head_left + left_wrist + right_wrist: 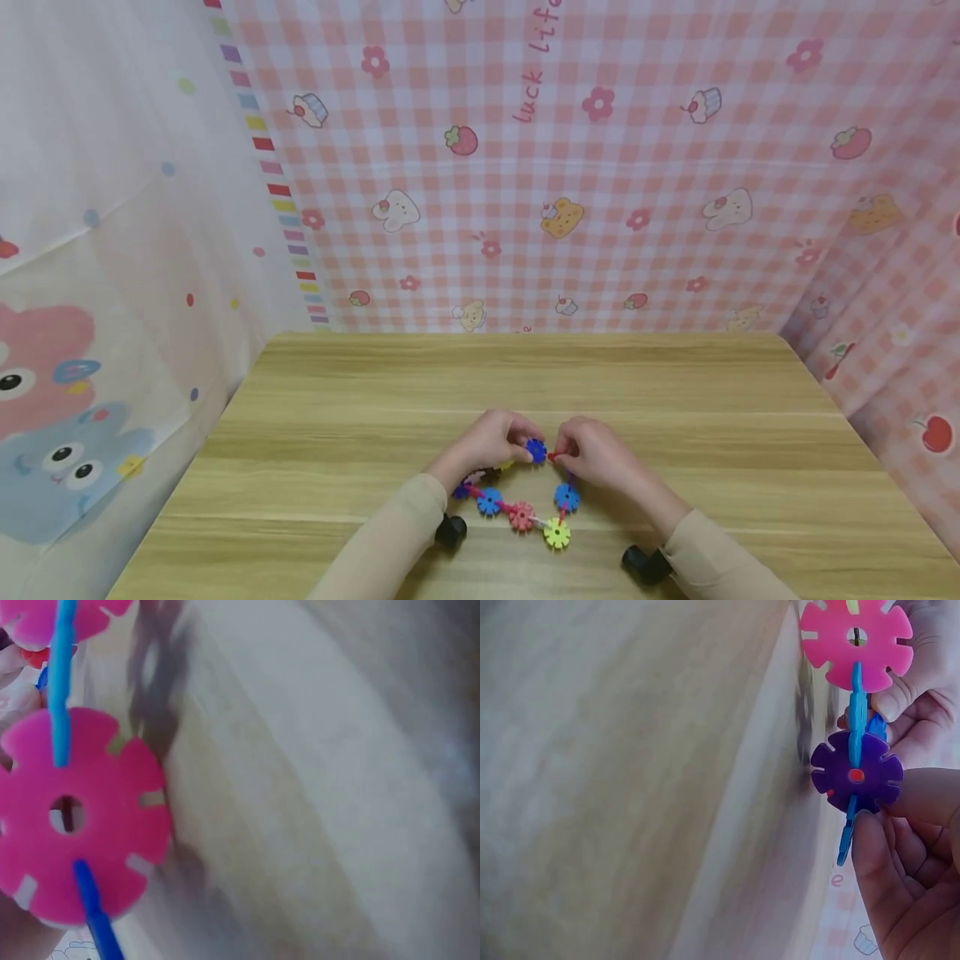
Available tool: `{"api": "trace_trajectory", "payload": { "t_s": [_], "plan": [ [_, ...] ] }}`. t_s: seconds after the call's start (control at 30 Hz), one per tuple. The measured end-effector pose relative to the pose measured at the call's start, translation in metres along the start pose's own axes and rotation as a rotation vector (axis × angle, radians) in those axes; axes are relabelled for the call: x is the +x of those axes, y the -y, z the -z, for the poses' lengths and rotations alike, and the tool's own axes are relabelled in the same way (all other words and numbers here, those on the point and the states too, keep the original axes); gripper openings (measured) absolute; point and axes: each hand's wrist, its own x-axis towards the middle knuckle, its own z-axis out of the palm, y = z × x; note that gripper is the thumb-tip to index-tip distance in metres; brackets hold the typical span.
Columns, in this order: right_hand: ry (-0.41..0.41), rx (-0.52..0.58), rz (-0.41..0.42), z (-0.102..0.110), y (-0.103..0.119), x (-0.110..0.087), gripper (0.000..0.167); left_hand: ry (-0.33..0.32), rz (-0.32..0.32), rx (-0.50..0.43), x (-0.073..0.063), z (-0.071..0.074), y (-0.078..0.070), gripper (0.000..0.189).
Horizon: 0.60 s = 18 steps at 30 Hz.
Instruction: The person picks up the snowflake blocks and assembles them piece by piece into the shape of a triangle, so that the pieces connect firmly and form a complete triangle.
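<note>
Toy snowflake discs, slotted into one another at right angles, form a curved chain on and just above the table. My left hand (pixel 495 437) pinches a dark blue disc (pixel 536 451) that faces the head camera. Close to its right, my right hand (pixel 596 450) pinches a red disc (pixel 553 457), seen edge-on; a small gap shows between the two discs. Between the hands the chain bends toward me through a light blue disc (pixel 567 497), a yellow disc (pixel 557 533) and a pink disc (pixel 521 517). In the right wrist view a purple disc (pixel 840 769) stands beside my right fingertips.
The wood-grain table (pixel 360 375) extends around the chain. Behind it hangs a pink checked cloth (pixel 525 192), with a white patterned cloth (pixel 150 250) at the left. A black wrist device (pixel 452 531) is by the left sleeve, another (pixel 645 567) by the right.
</note>
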Motion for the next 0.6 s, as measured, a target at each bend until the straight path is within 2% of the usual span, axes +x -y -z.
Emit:
{"api": "trace_trajectory", "payload": {
  "t_s": [0.2, 0.43, 0.6],
  "plan": [
    [-0.009, 0.01, 0.024, -0.0014, -0.0001, 0.0009, 0.022, 0.003, -0.004, -0.013, 0.0006, -0.002, -0.0008, 0.025],
    [-0.028, 0.016, 0.046, -0.0016, 0.0005, 0.0008, 0.021, -0.013, 0.049, -0.089, 0.0001, -0.0048, -0.0035, 0.027],
    [-0.009, 0.021, 0.05, -0.0011, -0.0006, 0.0015, 0.021, 0.004, 0.017, -0.075, 0.0004, -0.0055, -0.0045, 0.027]
  ]
}}
